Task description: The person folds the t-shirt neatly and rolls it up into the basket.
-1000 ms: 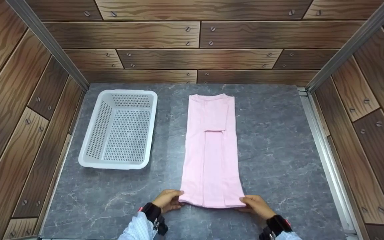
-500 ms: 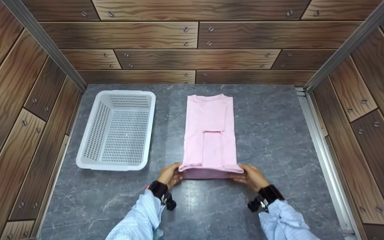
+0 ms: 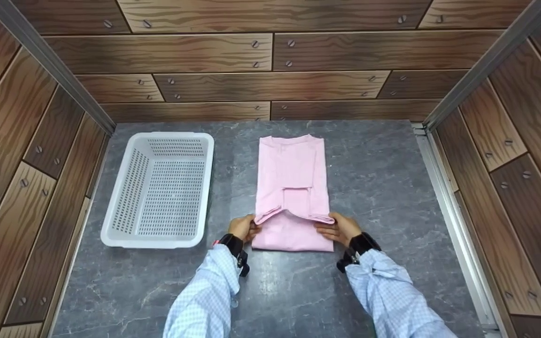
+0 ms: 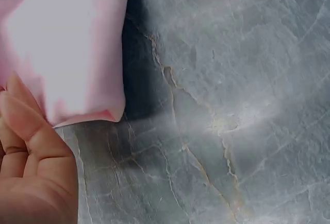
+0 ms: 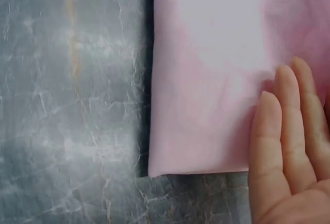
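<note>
A pink shirt (image 3: 294,162) lies lengthwise on the grey marbled table, its sides tucked in and its neckline at the far end. Its near part is doubled over, with the hem raised across the middle. My left hand (image 3: 242,227) pinches the hem's left corner. At the right corner, my right hand (image 3: 344,227) holds the hem, thumb above and fingers below. In the left wrist view, the thumb and curled fingers of the left hand (image 4: 38,175) are on the cloth. Three long fingers of the right hand (image 5: 291,167) lie against the shirt in the right wrist view.
A white perforated plastic basket (image 3: 206,188) stands on the table (image 3: 374,178) left of the shirt, with nothing inside. Wood-patterned walls (image 3: 214,51) enclose the back and both sides. A metal rail (image 3: 458,234) runs along the table's right edge.
Both hands have carried the shirt's hem away from the near edge toward the neckline. The lower part is now folded back on itself. The basket stays where it was.
</note>
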`<state>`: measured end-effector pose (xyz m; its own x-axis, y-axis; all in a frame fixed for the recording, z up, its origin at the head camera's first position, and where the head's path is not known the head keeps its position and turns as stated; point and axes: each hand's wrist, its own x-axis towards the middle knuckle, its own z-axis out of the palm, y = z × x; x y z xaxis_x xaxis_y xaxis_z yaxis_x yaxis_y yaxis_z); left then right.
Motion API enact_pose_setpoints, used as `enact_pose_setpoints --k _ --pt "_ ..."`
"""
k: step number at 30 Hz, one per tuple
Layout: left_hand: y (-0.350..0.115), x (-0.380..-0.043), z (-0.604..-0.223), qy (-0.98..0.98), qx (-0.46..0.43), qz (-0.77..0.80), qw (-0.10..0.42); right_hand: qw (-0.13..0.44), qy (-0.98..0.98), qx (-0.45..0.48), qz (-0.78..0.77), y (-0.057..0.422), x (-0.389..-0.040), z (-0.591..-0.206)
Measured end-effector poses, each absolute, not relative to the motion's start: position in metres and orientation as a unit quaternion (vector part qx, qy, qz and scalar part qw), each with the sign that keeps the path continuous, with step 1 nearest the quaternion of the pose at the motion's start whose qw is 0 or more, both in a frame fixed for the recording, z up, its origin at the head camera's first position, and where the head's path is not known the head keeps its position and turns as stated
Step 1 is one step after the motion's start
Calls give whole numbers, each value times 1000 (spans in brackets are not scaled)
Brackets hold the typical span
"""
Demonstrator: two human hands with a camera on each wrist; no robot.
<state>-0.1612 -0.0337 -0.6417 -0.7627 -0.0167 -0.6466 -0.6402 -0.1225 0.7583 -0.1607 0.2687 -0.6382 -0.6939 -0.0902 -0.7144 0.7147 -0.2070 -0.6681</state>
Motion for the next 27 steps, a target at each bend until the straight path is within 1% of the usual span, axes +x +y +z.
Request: enact_pose_setpoints --k 5,7,8,10,12,14,15,17,18,20,22,24,27 --pt "-31 -160 -650 651 -247 685 216 240 580 294 -721 263 -161 -643" --pt "-29 -158 -652 680 -230 666 201 222 597 290 -715 259 -161 -644" --pt "-28 -156 -654 703 -218 652 184 211 608 290 -708 257 -160 -644" --pt "-25 -152 -655 765 -185 603 134 186 648 277 -684 252 -158 -643" --pt "-21 -147 -658 830 -139 537 61 153 708 250 -643 247 -155 -643" --pt "-17 -141 -663 881 -84 465 -10 112 788 188 -575 242 -148 -644" --pt "-14 -137 -667 902 -56 426 -35 88 829 144 -533 240 -144 -645" --pt "-10 -129 -675 931 -4 361 -62 32 896 57 -440 237 -136 -652" --pt "-8 -125 -679 941 19 333 -64 4 921 16 -390 235 -131 -656" --pt "-4 -118 -687 955 44 290 -47 -40 950 -46 -307 233 -123 -666" --pt "0 -113 -692 957 43 285 -29 -69 961 -74 -256 230 -116 -677" --pt "2 -111 -694 949 13 315 -21 -79 962 -69 -253 227 -110 -686" --pt "3 -115 -691 919 -67 386 -38 -80 943 -4 -324 225 -108 -690"
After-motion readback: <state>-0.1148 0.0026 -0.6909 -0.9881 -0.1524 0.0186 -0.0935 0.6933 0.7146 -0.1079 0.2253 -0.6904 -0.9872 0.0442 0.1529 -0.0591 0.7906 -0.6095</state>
